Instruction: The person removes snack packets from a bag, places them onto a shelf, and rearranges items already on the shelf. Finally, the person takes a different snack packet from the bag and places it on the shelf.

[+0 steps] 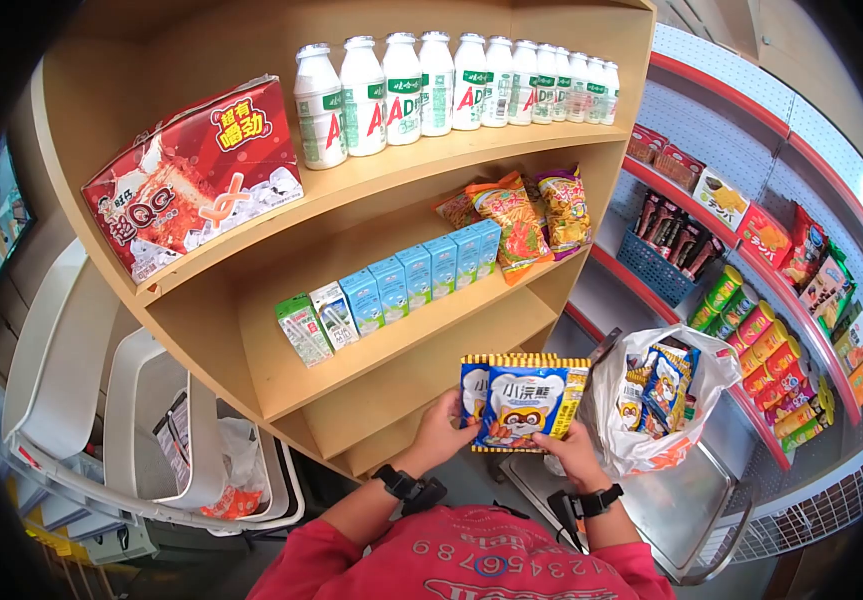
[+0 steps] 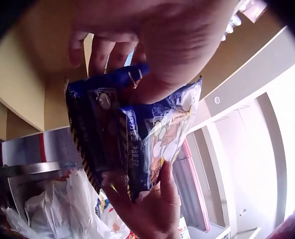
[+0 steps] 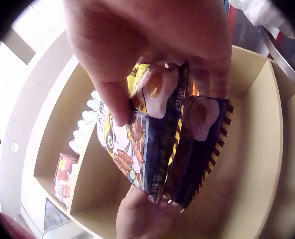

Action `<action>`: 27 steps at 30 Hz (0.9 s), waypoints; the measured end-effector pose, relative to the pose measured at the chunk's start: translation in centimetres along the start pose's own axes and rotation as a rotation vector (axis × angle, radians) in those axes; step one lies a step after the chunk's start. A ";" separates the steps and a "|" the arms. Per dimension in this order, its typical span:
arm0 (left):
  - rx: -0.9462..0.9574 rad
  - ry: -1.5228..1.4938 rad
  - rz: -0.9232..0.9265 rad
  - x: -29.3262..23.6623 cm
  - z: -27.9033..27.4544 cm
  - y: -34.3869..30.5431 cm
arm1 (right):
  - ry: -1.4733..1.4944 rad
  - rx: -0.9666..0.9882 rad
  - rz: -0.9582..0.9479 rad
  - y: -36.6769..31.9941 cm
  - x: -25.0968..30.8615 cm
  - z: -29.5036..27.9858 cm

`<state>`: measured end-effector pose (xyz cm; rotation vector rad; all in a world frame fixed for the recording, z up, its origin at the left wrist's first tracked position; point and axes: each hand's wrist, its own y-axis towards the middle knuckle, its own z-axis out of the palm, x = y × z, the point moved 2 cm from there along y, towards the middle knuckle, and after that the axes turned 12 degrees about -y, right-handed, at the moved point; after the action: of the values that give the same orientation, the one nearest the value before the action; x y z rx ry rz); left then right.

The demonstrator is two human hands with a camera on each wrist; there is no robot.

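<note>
Snack packets (image 1: 526,408) are up in front of the wooden shelf (image 1: 401,385), held from both sides: our left hand (image 1: 441,435) pinches one edge, our right hand (image 1: 573,455) grips the other, thumb on the front. White bag (image 1: 619,430) just beside them's got more blue packs (image 1: 667,385).

Can read 小浣熊 on the near blue packets (image 1: 529,412), 超有嚼劲 and "QQ" on the red box (image 1: 201,170) at left, 娃哈哈 plus "AD" on the white bottles (image 1: 402,95), lol, even "789" on the pink shirt (image 1: 461,565).
</note>
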<state>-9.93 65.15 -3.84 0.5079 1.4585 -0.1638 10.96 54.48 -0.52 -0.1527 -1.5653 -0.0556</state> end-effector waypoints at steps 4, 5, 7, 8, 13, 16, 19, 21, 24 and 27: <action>0.028 -0.095 0.012 -0.7 0.5 -0.1 | 0.034 0.027 -0.003 0.0 -0.6 -0.1; 0.053 -0.107 -0.010 -1.1 0.5 -0.2 | 0.031 0.036 -0.008 -0.1 -0.6 -0.2; 0.075 -0.121 -0.035 -1.1 0.4 -0.4 | 0.037 0.042 0.016 -0.4 -0.4 -0.2; 0.109 -0.107 -0.034 -0.8 0.4 -0.4 | 0.044 0.049 0.037 -0.6 -0.3 -0.2; 0.124 -0.036 0.019 -1.5 -0.4 -0.1 | 0.057 -0.027 0.037 -0.9 -0.3 -0.7; -0.093 0.256 0.215 -3.8 -3.1 0.9 | -0.001 -0.132 0.029 -1.0 -0.3 -2.1; -0.322 0.455 0.295 -7.0 -7.0 2.0 | -0.087 -0.229 0.023 -1.3 -0.5 -3.7; -0.390 0.586 0.436 -8.1 -9.5 3.0 | -0.086 -0.286 0.005 -1.7 0.0 -4.4; -0.473 0.798 0.518 -10.4 -11.1 4.4 | -0.161 -0.336 -0.014 -2.2 0.0 -5.5; -0.500 1.094 0.535 -12.6 -11.6 6.3 | -0.168 -0.375 -0.012 -2.7 0.1 -6.5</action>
<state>-19.41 73.13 9.49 0.5747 2.2377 1.0307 16.99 50.91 -0.26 -0.4520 -1.7120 -0.3540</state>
